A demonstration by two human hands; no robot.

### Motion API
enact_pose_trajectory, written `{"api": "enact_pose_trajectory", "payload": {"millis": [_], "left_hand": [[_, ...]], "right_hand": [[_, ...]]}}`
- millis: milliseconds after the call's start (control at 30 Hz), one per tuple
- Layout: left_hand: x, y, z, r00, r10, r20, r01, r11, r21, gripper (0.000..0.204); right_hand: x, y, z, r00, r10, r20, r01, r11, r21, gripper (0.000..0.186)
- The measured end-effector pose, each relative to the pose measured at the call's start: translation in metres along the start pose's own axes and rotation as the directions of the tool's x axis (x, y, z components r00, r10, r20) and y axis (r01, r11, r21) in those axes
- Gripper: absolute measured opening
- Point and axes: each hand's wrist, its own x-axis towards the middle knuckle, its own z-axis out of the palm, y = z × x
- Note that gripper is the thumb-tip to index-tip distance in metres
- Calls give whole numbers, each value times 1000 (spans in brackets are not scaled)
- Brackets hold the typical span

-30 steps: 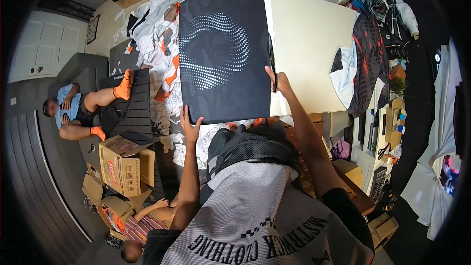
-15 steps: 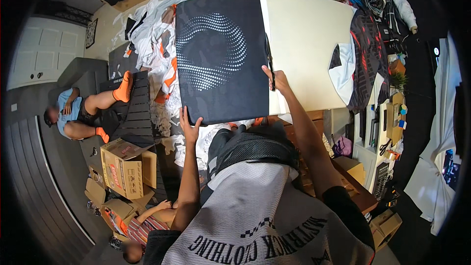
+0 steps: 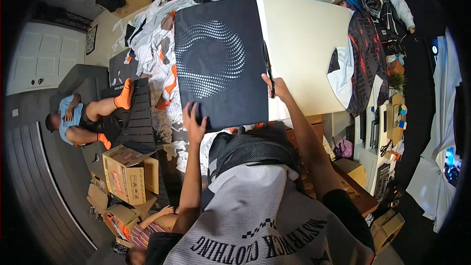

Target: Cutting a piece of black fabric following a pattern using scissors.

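Observation:
A dark fabric panel (image 3: 216, 110) with a ring of white dots lies flat on the left part of the cream table (image 3: 304, 49). My left hand (image 3: 195, 120) rests on the panel's near left corner, fingers spread and holding nothing. Closed round the handles of black scissors (image 3: 266, 59) is my right hand (image 3: 278, 88), at the panel's right edge. The scissors' long blades point away from me along that edge, beside a white strip (image 3: 261, 14). Whether any cloth lies between the blades cannot be made out.
Patterned dark, red and white cloth pieces (image 3: 360, 64) lie at the table's right end. White and orange scraps (image 3: 164, 68) heap along its left side. Open cardboard boxes (image 3: 128, 179) stand at the left. Two people are there too, one on a grey sofa (image 3: 81, 81).
My left hand has shifted slightly farther onto the panel's corner. The whole view has tilted a little, so the table appears lower. My right hand stays by the panel's edge with the scissors.

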Motion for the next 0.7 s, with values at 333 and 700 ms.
{"api": "enact_pose_trajectory", "payload": {"millis": [333,700], "left_hand": [[214,96,127,912,358,201,-343,934,-103,62],[350,141,193,735,352,580,-511,850,132,97]], "right_hand": [[6,-23,8,997,74,18,-76,993,88,61],[22,-37,6,999,31,-10,-30,998,56,58]]}}
